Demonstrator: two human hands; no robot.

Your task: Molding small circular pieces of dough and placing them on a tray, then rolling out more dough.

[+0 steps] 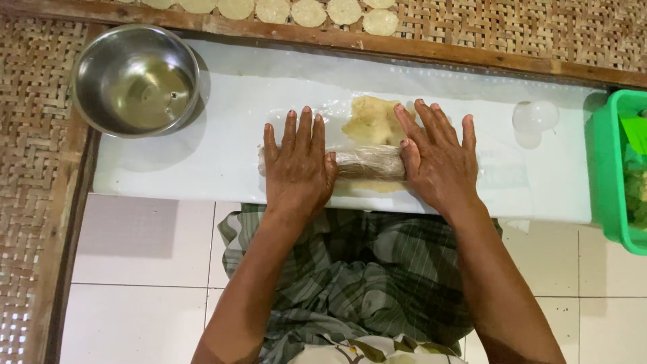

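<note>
A plastic-wrapped rolling pin (367, 162) lies crosswise on a white board (222, 152). My left hand (296, 165) presses flat on its left end, fingers spread. My right hand (437, 158) presses flat on its right end. A thin sheet of pale yellow dough (369, 120) under clear plastic lies just beyond the pin, between my hands.
A steel bowl (136, 79) holding a little liquid sits at the board's far left. A green plastic tub (617, 168) stands at the right edge. A small clear ball (536, 116) rests near it. Round dough discs (310, 11) lie on the woven mat beyond a wooden frame (431, 50).
</note>
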